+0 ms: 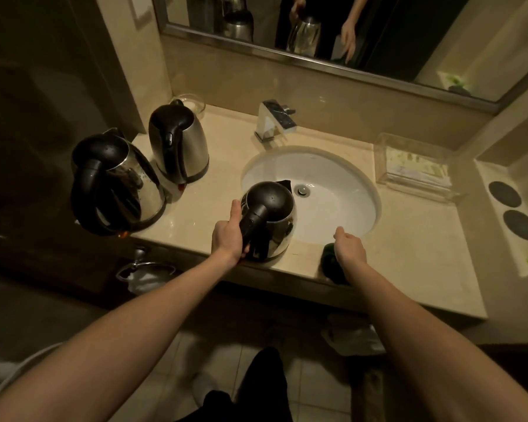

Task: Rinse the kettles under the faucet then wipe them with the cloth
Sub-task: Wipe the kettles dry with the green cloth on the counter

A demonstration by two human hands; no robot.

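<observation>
Shiny steel kettle (282,226) with a black lid and black handle is at the 7 o'clock edge of the white sink (342,184), and its spout points over the bowl. The left hand (227,236) grips the black handle, with the thumb lying along the top. The right hand (349,245) is at the sink's 6 o'clock, right over a dark cloth (331,263) that lies on the front edge of the desk (409,245). Its fingers point down and are hidden, so I cannot tell if it holds the cloth.

At the sink's 9 o'clock stand two more: the near kettle (116,181) and the far kettle (179,144), close together, both upright with lids shut. The silver faucet (273,121) is at 11 o'clock. A clear box (415,166) sits at 2 o'clock. A glass dish (192,102) is behind the far kettle.
</observation>
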